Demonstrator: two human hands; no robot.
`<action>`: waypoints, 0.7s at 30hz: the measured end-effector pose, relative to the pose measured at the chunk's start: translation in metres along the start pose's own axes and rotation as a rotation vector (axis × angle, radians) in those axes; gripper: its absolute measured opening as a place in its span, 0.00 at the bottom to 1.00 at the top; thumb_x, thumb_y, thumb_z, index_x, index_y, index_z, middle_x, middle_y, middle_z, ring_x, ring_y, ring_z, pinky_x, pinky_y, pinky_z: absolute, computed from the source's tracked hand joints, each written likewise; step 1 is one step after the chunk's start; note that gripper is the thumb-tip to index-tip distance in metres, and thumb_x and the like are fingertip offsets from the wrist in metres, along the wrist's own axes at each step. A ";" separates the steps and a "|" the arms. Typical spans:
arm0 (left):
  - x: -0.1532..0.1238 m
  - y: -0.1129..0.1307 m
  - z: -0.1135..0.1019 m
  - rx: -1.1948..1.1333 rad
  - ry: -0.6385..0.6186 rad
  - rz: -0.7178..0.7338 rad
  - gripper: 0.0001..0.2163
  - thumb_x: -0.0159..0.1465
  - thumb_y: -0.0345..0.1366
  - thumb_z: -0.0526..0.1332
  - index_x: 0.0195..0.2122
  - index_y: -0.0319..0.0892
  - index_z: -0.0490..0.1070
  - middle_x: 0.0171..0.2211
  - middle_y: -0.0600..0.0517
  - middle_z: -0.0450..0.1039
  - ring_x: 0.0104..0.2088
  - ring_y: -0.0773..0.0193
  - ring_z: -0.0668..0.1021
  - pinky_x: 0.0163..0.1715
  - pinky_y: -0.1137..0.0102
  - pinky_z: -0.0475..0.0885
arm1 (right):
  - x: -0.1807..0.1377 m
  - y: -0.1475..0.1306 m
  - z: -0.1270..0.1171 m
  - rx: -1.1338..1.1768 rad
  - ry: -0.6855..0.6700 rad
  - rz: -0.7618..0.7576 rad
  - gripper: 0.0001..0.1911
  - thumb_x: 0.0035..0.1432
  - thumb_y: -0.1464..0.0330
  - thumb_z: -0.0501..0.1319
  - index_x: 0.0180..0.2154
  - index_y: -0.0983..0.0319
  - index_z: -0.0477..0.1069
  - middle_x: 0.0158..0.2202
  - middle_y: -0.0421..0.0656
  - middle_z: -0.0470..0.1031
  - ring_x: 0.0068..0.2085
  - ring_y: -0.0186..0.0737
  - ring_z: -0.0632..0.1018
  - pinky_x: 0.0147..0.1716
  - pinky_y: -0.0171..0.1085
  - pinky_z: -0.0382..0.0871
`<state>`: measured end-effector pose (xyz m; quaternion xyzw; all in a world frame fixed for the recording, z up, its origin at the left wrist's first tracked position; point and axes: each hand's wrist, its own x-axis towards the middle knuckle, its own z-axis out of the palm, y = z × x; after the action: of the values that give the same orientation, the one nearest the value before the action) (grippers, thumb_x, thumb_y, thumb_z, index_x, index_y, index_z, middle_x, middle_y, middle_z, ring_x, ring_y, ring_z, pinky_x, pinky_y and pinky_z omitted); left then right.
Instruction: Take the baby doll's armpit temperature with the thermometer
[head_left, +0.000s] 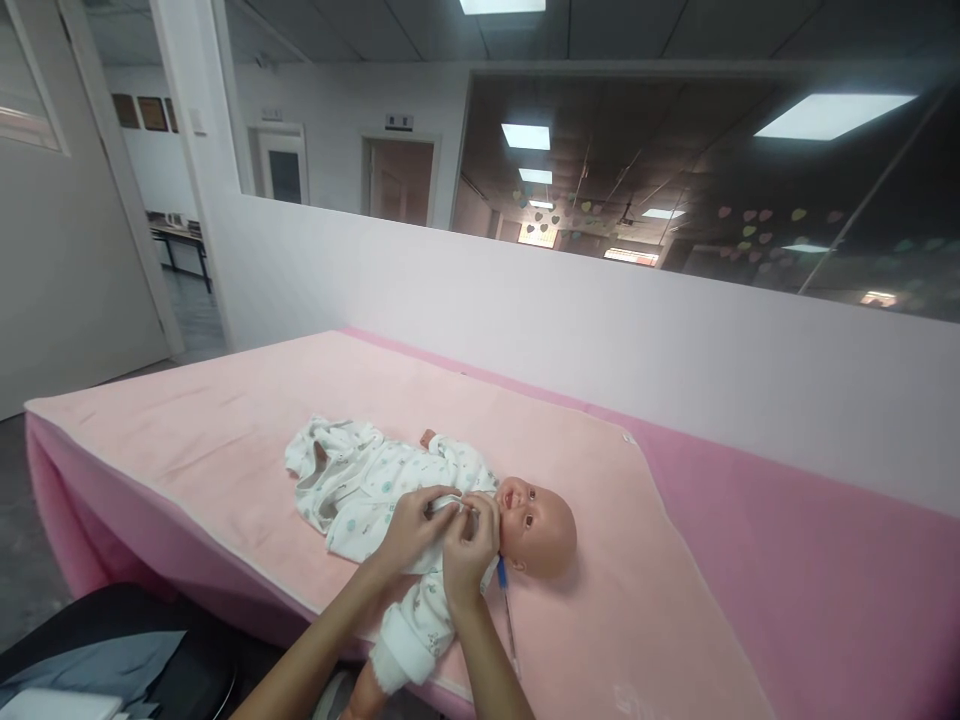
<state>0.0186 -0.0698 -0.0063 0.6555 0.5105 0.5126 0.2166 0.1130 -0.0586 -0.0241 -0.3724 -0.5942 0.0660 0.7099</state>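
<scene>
A baby doll (551,530) lies on its back on the pink padded table, its head toward the right. It wears a white, patterned baby outfit (367,485) with loose fabric at the left end. My left hand (416,525) and my right hand (472,540) meet at the upper chest, close to the doll's chin. Fingers of both hands pinch the outfit's front edge there. Exactly what fastening lies between the fingertips is hidden. One doll sleeve (416,630) stretches toward me under my forearms, with a folded white cuff.
The table's pale pink cover (225,430) lies over a darker pink one (720,500). A thin stick-like thing with a blue end (502,573) lies beside the doll's neck. A black chair (135,640) holds grey cloth at lower left. A white wall with windows stands behind.
</scene>
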 end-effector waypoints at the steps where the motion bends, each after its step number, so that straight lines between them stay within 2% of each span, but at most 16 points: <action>1: 0.000 -0.001 0.002 0.008 0.027 -0.002 0.11 0.60 0.39 0.55 0.37 0.43 0.74 0.35 0.51 0.77 0.35 0.61 0.77 0.36 0.71 0.70 | 0.000 0.000 0.000 0.001 0.002 -0.007 0.08 0.56 0.76 0.50 0.31 0.62 0.65 0.32 0.44 0.69 0.37 0.37 0.71 0.38 0.39 0.69; 5: -0.003 -0.001 0.005 0.065 0.131 0.034 0.10 0.59 0.39 0.56 0.39 0.43 0.73 0.36 0.50 0.76 0.37 0.61 0.75 0.38 0.69 0.70 | -0.001 0.000 -0.001 -0.008 0.010 -0.003 0.09 0.55 0.77 0.49 0.32 0.62 0.66 0.32 0.44 0.69 0.37 0.37 0.71 0.38 0.39 0.69; 8: -0.008 -0.003 -0.006 0.217 0.181 0.094 0.10 0.60 0.39 0.56 0.39 0.43 0.72 0.38 0.49 0.74 0.40 0.59 0.73 0.41 0.65 0.68 | -0.001 0.000 -0.002 -0.045 -0.023 -0.016 0.12 0.54 0.78 0.47 0.34 0.62 0.67 0.34 0.46 0.69 0.39 0.39 0.71 0.39 0.40 0.68; 10: -0.013 -0.006 -0.018 0.362 0.198 0.115 0.10 0.60 0.40 0.55 0.38 0.44 0.72 0.38 0.49 0.74 0.41 0.57 0.72 0.43 0.62 0.66 | -0.001 0.000 -0.002 -0.099 -0.106 -0.072 0.15 0.53 0.78 0.46 0.37 0.63 0.68 0.37 0.48 0.70 0.41 0.40 0.71 0.41 0.42 0.66; 15: -0.022 -0.013 -0.041 0.466 0.115 0.129 0.11 0.62 0.40 0.52 0.37 0.45 0.72 0.39 0.49 0.73 0.41 0.57 0.71 0.43 0.61 0.65 | 0.000 -0.002 0.001 -0.241 -0.280 -0.206 0.16 0.51 0.76 0.49 0.41 0.62 0.69 0.43 0.48 0.71 0.47 0.46 0.68 0.48 0.49 0.59; 18: -0.023 -0.009 -0.039 0.468 0.080 0.155 0.10 0.63 0.38 0.51 0.35 0.44 0.70 0.39 0.49 0.72 0.42 0.57 0.71 0.44 0.61 0.64 | 0.000 -0.003 0.004 -0.249 -0.324 -0.241 0.10 0.51 0.74 0.52 0.34 0.61 0.70 0.44 0.46 0.71 0.50 0.47 0.66 0.50 0.50 0.55; 21: -0.022 -0.002 -0.034 0.467 0.052 0.156 0.09 0.63 0.36 0.50 0.34 0.43 0.68 0.36 0.49 0.72 0.40 0.58 0.71 0.42 0.62 0.64 | 0.000 -0.004 0.005 -0.222 -0.316 -0.236 0.07 0.52 0.73 0.53 0.28 0.61 0.69 0.41 0.45 0.72 0.48 0.44 0.68 0.51 0.49 0.55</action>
<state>-0.0111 -0.0968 -0.0046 0.7120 0.5683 0.4124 0.0060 0.1073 -0.0596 -0.0219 -0.3609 -0.7413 -0.0257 0.5653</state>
